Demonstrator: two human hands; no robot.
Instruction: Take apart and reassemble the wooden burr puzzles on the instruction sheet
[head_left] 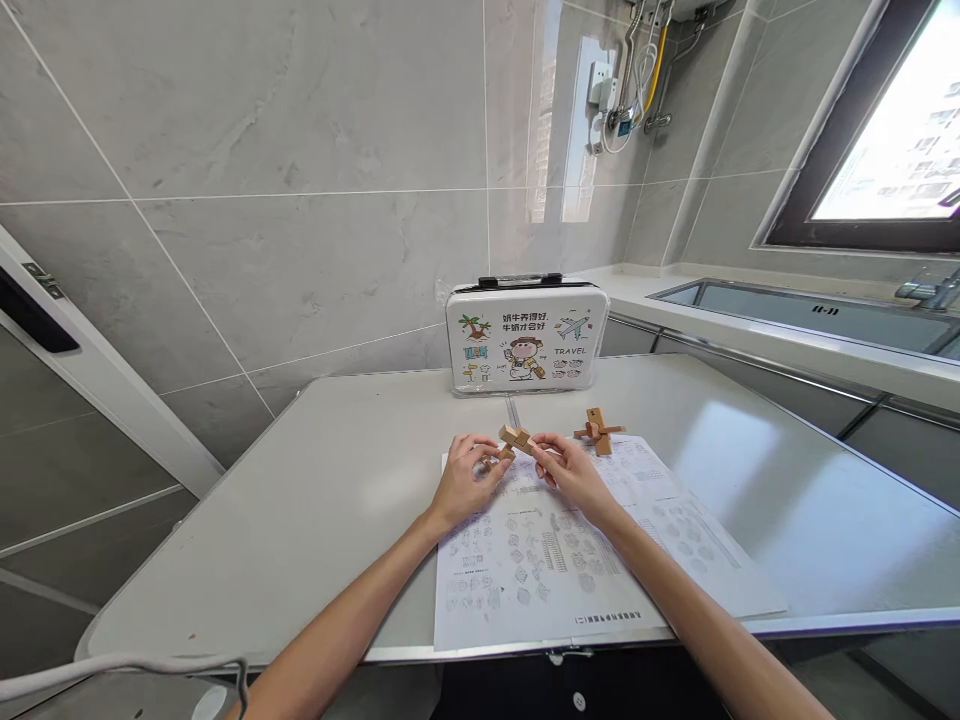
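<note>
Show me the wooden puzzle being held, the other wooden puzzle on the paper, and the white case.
held wooden puzzle (pixel 516 438): head view, on its top block.
other wooden puzzle (pixel 598 431): head view, on its middle crossing.
white case (pixel 525 340): head view, on its printed front.

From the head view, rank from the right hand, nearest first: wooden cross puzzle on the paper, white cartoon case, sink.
1. Wooden cross puzzle, on the paper just beyond the right hand.
2. White cartoon case, at the table's back edge.
3. Sink, in the far right counter.
</note>
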